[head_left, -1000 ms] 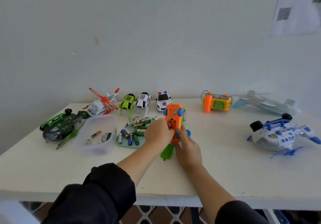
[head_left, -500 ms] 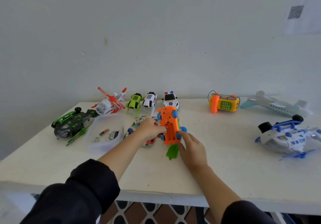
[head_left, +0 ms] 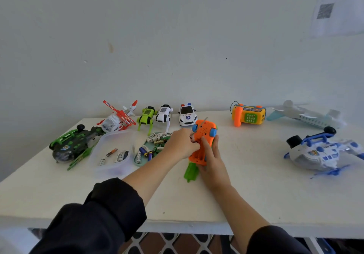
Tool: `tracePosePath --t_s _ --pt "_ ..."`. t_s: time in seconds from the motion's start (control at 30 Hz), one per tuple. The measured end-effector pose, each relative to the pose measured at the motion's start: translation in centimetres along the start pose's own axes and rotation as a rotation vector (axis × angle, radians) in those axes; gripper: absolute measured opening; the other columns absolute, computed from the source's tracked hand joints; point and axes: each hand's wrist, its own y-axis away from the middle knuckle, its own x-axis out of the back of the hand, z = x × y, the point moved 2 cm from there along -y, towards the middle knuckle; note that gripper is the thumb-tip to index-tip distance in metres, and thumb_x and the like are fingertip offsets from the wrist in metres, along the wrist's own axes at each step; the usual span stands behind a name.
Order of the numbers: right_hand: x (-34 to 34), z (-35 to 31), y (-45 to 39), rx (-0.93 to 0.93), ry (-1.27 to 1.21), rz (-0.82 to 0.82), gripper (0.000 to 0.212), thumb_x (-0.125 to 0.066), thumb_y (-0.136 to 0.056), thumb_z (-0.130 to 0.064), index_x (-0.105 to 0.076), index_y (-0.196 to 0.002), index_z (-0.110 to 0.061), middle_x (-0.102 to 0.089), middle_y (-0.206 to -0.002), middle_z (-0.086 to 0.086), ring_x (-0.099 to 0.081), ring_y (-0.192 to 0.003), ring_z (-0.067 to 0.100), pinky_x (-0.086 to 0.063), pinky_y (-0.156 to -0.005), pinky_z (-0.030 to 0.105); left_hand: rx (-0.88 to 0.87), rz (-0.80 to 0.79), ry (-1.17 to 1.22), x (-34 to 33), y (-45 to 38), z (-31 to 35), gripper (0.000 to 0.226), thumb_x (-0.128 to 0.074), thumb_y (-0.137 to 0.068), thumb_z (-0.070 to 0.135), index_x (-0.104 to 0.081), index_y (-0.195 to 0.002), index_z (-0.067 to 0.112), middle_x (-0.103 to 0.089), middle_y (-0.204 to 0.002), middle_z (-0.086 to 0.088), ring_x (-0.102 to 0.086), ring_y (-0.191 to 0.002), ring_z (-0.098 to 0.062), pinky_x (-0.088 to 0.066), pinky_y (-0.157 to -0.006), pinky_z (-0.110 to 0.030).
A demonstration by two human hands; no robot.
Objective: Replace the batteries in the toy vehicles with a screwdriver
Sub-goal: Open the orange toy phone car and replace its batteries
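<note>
Fingers of the right hand (head_left: 211, 160) wrap the upturned orange toy car (head_left: 202, 142) mid-table while the left hand (head_left: 182, 142), at its 9 o'clock, pinches a thin screwdriver (head_left: 199, 127) (light, slick plastic, best held by its sides)

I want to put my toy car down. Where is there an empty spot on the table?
Bare table lies between the orange toy in the hands and the blue-and-white helicopter, and along the near edge. The left side is crowded: the clear tub, the battery tray and the green helicopter.
</note>
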Motion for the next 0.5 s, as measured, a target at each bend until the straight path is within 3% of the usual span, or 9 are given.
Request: tracePosePath --t_s 0.13,0.3,0.37,0.5 --pt "0.1 -0.2 0.3 0.037 0.04 -0.054 0.083 -0.058 -0.089 -0.004 0.006 -0.137 -0.025 0.01 -0.155 0.003 -0.025 -0.141 0.03 -0.043 -0.092 0.037 -0.03 -0.019 -0.024 0.9 -0.6 0.5 0.015 -0.061 -0.071 0.011 -0.049 -0.062 0.014 -0.052 -0.06 -0.001 -0.049 -0.057 -0.015 -0.043 -0.056 -0.03" --pt "-0.1 0.1 0.4 0.086 0.066 -0.065 0.08 -0.055 -0.086 0.002 -0.006 -0.146 -0.02 0.007 -0.153 -0.001 -0.033 -0.136 0.033 -0.046 -0.089 0.039 0.153 -0.127 0.149 2.2 -1.5 0.4 0.025 -0.061 -0.071 0.006 -0.041 -0.06 0.015 -0.035 -0.056 -0.002 -0.03 -0.045 -0.017 -0.028 -0.043 -0.023" --pt "-0.2 0.2 0.5 0.087 0.037 -0.061 0.082 -0.058 -0.086 0.001 -0.003 -0.143 -0.022 0.007 -0.151 -0.003 -0.036 -0.135 0.034 -0.046 -0.09 0.041 0.212 -0.15 0.196 2.5 -1.8 0.2 0.029 -0.061 -0.07 0.003 -0.038 -0.058 0.015 -0.031 -0.056 -0.004 -0.024 -0.043 -0.016 -0.025 -0.042 -0.022" --pt "0.1 0.2 0.2 0.044 -0.053 -0.027 0.086 -0.066 -0.083 -0.003 -0.005 -0.139 -0.027 0.007 -0.151 -0.003 -0.034 -0.137 0.029 -0.04 -0.093 0.03 0.15 -0.201 0.161 1.7 -0.9 0.1 0.018 -0.062 -0.077 0.009 -0.046 -0.07 0.013 -0.038 -0.055 -0.005 -0.031 -0.038 -0.016 -0.028 -0.038 -0.018"
